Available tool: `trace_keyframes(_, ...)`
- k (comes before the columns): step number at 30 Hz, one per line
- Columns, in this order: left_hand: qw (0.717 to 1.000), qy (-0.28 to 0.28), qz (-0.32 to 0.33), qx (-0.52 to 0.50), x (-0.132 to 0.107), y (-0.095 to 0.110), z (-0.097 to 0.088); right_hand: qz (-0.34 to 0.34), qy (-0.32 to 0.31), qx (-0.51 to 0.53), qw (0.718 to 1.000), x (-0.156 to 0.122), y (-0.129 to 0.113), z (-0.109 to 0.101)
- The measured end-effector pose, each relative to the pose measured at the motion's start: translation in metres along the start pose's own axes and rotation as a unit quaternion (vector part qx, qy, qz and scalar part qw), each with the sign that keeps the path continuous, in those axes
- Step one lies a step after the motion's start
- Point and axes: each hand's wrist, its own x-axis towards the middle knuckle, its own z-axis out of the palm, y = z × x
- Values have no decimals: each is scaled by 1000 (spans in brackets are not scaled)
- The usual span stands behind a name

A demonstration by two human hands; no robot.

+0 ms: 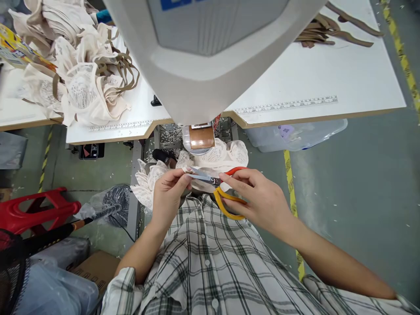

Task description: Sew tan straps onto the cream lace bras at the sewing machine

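My right hand (259, 197) grips a pair of scissors (226, 188) with one red and one yellow handle; the blades are parted and point left. Close to the blade tips, my left hand (171, 186) pinches a small pale edge of fabric between thumb and fingers. That edge seems to belong to the cream lace bra (219, 157) lying across my lap under the machine, though the join is hidden by my fingers. Above it sits the machine's round plate with a brown pad (201, 137). More cream lace (149, 179) hangs to the left of my left hand.
A large white machine head (203, 87) overhangs the white table (295, 78). Cream bras (82, 87) are heaped at left, brown straps (323, 30) at back right. Below are a clear bin (295, 135), a red stool (36, 210) and a black mesh fan (13, 267).
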Motion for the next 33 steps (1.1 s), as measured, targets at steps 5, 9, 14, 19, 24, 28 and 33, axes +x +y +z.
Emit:
trace_keyframes(5, 1000, -23, -18, -9, 0, 3, -1, -21, -4, -19, 1000, 0, 5, -1)
trace_keyframes(9, 999, -26, -25, -7, -1, 5, -1, -34, -11, -11, 999, 1, 8, -3)
trace_keyframes(14, 1000, -21, -22, 4, -2, 8, 2, -8, -2, 28, 1000, 2, 4, -5)
trace_keyframes(19, 1000, -6, -2, 31, -3, 10, 6, 31, -2, 58, 998, 2, -4, -2)
trace_keyframes(24, 999, -1, 16, 46, -3, 6, 5, 35, 5, 62, 997, 4, -7, 0)
trace_keyframes(28, 999, -1, 27, 47, -3, 3, 4, 35, 6, 66, 997, 6, -6, 2)
trace_keyframes(33, 999, 1, 35, 37, -3, -2, 1, 42, 10, 75, 996, 7, -6, 4)
